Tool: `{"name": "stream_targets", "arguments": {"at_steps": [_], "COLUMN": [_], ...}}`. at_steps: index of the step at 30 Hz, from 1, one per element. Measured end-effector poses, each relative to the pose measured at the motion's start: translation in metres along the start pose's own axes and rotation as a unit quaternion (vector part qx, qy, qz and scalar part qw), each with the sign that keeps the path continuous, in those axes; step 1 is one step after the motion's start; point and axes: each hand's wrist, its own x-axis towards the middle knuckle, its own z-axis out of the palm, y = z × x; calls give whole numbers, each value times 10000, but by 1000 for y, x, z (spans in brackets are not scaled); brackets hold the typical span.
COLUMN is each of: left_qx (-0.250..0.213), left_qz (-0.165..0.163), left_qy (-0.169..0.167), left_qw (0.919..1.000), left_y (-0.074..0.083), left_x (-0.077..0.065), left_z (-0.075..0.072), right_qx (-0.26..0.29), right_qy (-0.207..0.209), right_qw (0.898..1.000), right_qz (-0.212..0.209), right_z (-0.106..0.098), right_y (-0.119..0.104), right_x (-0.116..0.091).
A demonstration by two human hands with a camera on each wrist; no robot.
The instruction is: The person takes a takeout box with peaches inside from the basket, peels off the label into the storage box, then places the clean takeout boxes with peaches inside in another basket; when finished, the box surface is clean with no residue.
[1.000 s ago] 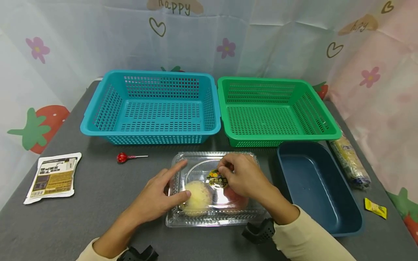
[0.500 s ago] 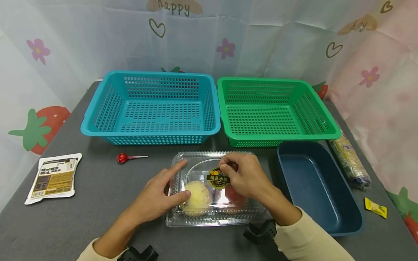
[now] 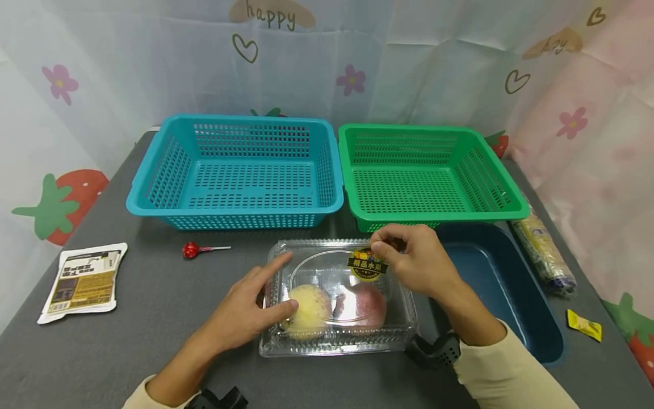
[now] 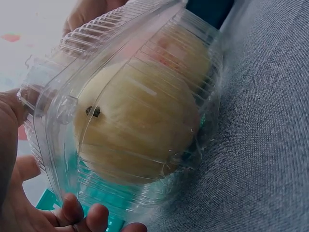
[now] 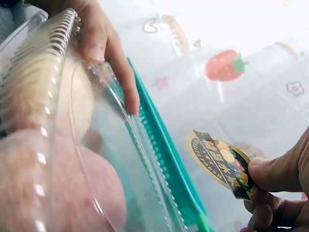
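Note:
A clear plastic fruit container (image 3: 337,347) lies before me, with a pale yellow round fruit (image 3: 308,307) and a pinkish round fruit (image 3: 365,307) showing through its lid. My right hand (image 3: 421,264) pinches a black and gold fruit sticker (image 5: 219,162) by its edge between thumb and fingers. In the right wrist view the sticker hangs in the air, apart from the lid. My left hand (image 3: 247,312) rests on the container's left side, thumb and index finger stretched over the lid. In the left wrist view its other fingertips (image 4: 98,216) lie loosely bent beside the container's wall.
Behind the container stand a blue basket (image 3: 255,213) and a green basket (image 3: 444,217). To the right are a dark blue tub (image 3: 490,272), a wrapped yellowish pack (image 3: 544,250) and a yellow candy (image 3: 585,325). A red lollipop (image 3: 191,250) and a flat pouch (image 3: 84,281) lie left.
My right hand has moved right and slightly away from me, drawing the sticker off the lid's middle. The pinkish fruit shows more fully now. My left hand has stayed in place.

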Motion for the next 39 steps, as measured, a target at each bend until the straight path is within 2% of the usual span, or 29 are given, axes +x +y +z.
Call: {"name": "stream_targets", "arguments": {"at_steps": [16, 27, 34, 39], "left_qx": [45, -45, -64, -103], "left_qz": [69, -71, -150, -162], "left_qy": [41, -5, 11, 17], "left_qw": [10000, 10000, 9999, 9998], "left_y": [-2, 0, -1, -1], "left_x": [1, 0, -1, 0], "left_z": [2, 3, 3, 3], "right_qx": [71, -124, -142, -181], "right_qy": [-30, 115, 279, 180], "right_qw": [9996, 9999, 9995, 9996], "right_qz": [280, -20, 78, 111], "right_z": [-44, -74, -89, -98], "right_y": [16, 38, 52, 66], "right_x": [-12, -24, -31, -34]}}
